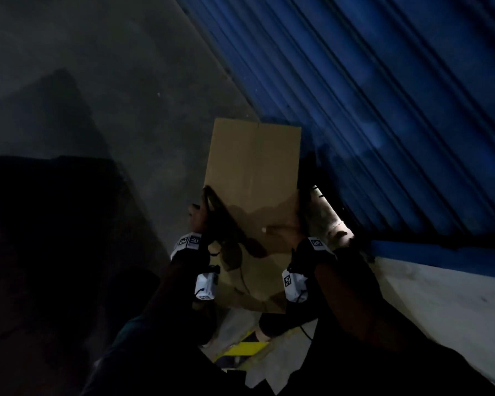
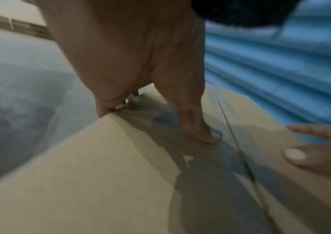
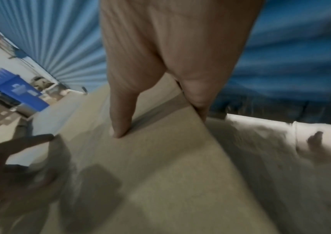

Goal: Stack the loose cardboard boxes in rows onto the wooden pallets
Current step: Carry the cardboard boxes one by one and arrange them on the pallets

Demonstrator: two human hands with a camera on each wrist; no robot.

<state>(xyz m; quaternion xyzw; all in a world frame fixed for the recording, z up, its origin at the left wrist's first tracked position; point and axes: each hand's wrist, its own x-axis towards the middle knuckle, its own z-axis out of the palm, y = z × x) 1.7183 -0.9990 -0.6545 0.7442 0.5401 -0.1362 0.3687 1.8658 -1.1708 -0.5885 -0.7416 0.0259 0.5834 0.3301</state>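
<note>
One item: cardboard box (image 1: 252, 178), plain brown, held up off the floor, centre of the head view.
Position: between both hands, long face toward the person; blue ribbed shutter (image 1: 383, 110) fills the upper right behind it, grey concrete floor (image 1: 83, 81) to the left.
Pallet: none in view; drop spot can't be told.
L hand (image 1: 202, 215): on the box's left edge, lower centre-left of frame; thumb flat on the near face, other fingers wrapped round the edge onto the side (left wrist view).
R hand (image 1: 283, 232): on the right edge, lower centre; thumb laid on the near face, remaining fingers curled over the edge behind.
Grip state: both hands closed on the box, clamping it from opp. sides; neither hand is under the bottom.
Weight (est.): prob. light to moderate, as a side clamp alone carries it.
Stiffness (est.): walls look flat, no bowing under the thumbs; corrugated board, will dent at corners if knocked.
Surface: dry matt board, fair friction; a seam (image 2: 231, 129) runs down the near face.
Best hold (est.): opp. vertical edges as now, or shift one palm under the base before lowering.
Risk: dim light, blurred wrist views; box could slide down through a pure side pinch.
</note>
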